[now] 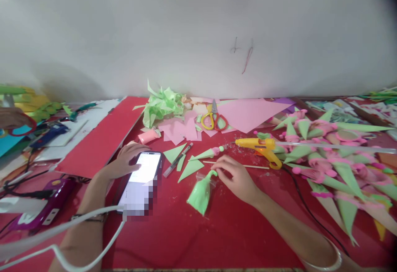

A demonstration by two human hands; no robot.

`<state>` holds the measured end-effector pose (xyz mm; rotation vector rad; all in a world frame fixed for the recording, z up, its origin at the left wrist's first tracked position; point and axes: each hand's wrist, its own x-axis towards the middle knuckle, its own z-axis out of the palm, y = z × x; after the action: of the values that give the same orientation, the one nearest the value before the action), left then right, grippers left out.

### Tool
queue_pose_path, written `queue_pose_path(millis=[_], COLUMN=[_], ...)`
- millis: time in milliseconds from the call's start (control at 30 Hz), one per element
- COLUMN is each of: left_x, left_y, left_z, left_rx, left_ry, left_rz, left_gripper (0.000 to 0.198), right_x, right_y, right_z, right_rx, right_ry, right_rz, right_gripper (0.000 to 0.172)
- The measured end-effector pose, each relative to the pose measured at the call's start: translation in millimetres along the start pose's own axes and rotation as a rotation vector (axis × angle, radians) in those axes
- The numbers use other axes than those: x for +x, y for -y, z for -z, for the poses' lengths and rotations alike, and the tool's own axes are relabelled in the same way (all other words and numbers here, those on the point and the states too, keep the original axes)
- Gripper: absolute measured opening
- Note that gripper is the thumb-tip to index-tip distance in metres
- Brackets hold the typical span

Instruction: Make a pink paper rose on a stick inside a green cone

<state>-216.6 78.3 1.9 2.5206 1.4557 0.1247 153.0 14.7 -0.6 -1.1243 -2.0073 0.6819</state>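
My left hand (125,161) rests at the upper left edge of a lit phone (144,176), its thumb over the screen and its fingers apart. A white cable runs to the phone's lower end. My right hand (234,176) has its thumb and forefinger curled near the twisted neck of a bag of light green clay (200,195); whether anything small is between them is unclear. A thin wooden stick (259,167) passes behind the right hand. Above it lies a small green cone figure (207,152) with a pink collar. Green paper triangles (190,168) and a pen (177,160) lie between the hands.
A yellow glue gun (262,148) with a black cord lies right of centre, beside a pile of green and pink cones (328,148). Scissors (214,119) and paper scraps (164,104) are at the back. At far left are a purple box (56,201) and another person's hand (12,119).
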Motion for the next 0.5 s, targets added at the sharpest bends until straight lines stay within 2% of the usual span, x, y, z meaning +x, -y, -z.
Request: queue_pose_path(millis=[200, 500], left_x=[1.8, 3.8], left_y=[0.8, -2.0], left_z=[-4.0, -4.4], left_rx=[-0.037, -0.019], left_ry=[-0.026, -0.035], left_rz=[0.048, 0.059], left_gripper=[0.043, 0.044], right_x=[0.1, 0.2], right_y=[-0.9, 1.2], right_z=[-0.2, 0.5], right_rx=[0.0, 0.003], right_ry=[-0.001, -0.011], right_rz=[0.003, 0.012], right_gripper=[0.016, 0.016])
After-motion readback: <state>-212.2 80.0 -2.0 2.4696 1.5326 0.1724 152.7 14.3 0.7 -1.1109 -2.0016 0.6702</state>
